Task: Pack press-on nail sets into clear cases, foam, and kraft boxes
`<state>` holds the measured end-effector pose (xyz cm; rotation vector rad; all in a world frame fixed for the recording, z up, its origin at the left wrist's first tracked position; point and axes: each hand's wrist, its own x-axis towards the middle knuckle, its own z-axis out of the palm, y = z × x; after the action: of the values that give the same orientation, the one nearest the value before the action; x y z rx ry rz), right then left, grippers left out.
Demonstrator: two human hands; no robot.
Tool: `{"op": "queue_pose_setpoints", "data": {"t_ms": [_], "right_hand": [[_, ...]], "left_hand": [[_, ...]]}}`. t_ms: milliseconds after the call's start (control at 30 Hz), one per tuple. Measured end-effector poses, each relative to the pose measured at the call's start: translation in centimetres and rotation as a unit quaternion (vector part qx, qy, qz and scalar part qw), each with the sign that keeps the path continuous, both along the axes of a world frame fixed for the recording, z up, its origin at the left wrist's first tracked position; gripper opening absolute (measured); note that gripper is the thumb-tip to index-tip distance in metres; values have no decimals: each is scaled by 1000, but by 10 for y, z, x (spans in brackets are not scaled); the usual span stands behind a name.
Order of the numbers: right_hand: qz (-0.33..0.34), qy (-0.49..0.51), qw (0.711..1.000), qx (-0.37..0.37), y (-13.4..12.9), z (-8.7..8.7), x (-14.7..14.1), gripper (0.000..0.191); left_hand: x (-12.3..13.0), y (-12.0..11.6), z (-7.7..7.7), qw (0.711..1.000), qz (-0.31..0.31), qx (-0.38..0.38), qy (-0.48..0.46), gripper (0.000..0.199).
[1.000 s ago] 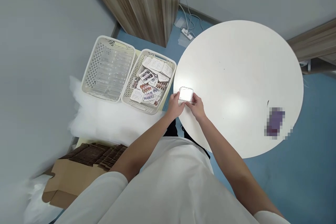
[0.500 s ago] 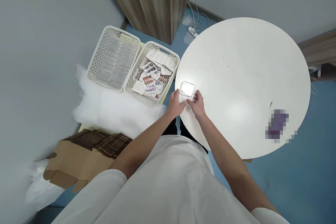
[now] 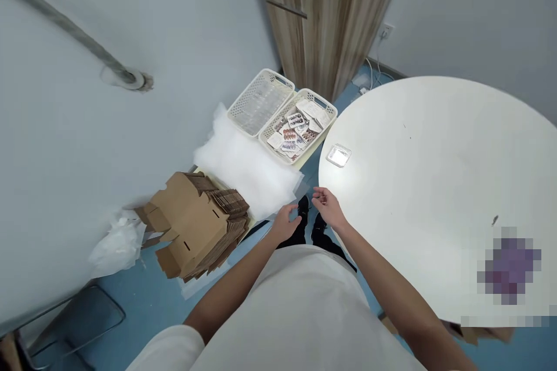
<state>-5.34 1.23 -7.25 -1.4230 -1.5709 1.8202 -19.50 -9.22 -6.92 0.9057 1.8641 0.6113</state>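
My left hand (image 3: 285, 224) is empty, thumb and fingers apart, just below the corner of a stack of white foam sheets (image 3: 248, 168). My right hand (image 3: 329, 207) hovers by the left edge of the round white table (image 3: 439, 197), fingers loosely bent and apart with nothing visible in them. A small clear plastic case (image 3: 339, 155) lies on the table, beyond my right hand and apart from it. Left of the table, a white basket (image 3: 270, 140) holds printed cards and sets of press-on nails. Another white basket (image 3: 235, 101) beside it holds clear plastic cases.
Flat brown cardboard boxes (image 3: 195, 226) are stacked at the left, with a white plastic bag (image 3: 119, 243) beside them. A metal-framed chair (image 3: 82, 324) stands at lower left. A wooden cabinet (image 3: 326, 23) is behind the baskets. A blurred purple item (image 3: 509, 269) lies on the table.
Both hands have left the clear case and drawn back toward my body, off to the left of the table. The case stays on the table. My view has swung left, showing more boxes.
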Motion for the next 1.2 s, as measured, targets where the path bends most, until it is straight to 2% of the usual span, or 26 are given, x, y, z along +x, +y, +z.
{"op": "queue_pose_setpoints", "data": {"t_ms": [67, 200, 367, 467, 633, 833, 1067, 1200], "right_hand": [[62, -13, 998, 18, 2, 1, -10, 35], [171, -55, 981, 76, 16, 2, -40, 34], [292, -145, 932, 156, 37, -1, -104, 41], [331, -182, 906, 190, 40, -7, -143, 49], [332, -250, 888, 199, 29, -28, -184, 57], [288, -301, 879, 232, 17, -46, -200, 43], [247, -322, 863, 301, 21, -36, -201, 27], [216, -289, 858, 366, 14, -20, -204, 26]], "left_hand": [[-9, -12, 5, 999, 40, -15, -17, 41], [-30, -23, 17, 997, 72, 5, -22, 43], [-68, -29, 30, 997, 70, 26, 9, 41], [-93, -31, 38, 996, 79, 35, -5, 42], [-123, -32, 39, 989, 122, 34, -72, 45], [-130, -32, 26, 985, 119, 31, -120, 48], [-135, -22, 24, 971, 141, 45, -188, 51], [-140, -8, 24, 954, 208, 51, -211, 58]]}}
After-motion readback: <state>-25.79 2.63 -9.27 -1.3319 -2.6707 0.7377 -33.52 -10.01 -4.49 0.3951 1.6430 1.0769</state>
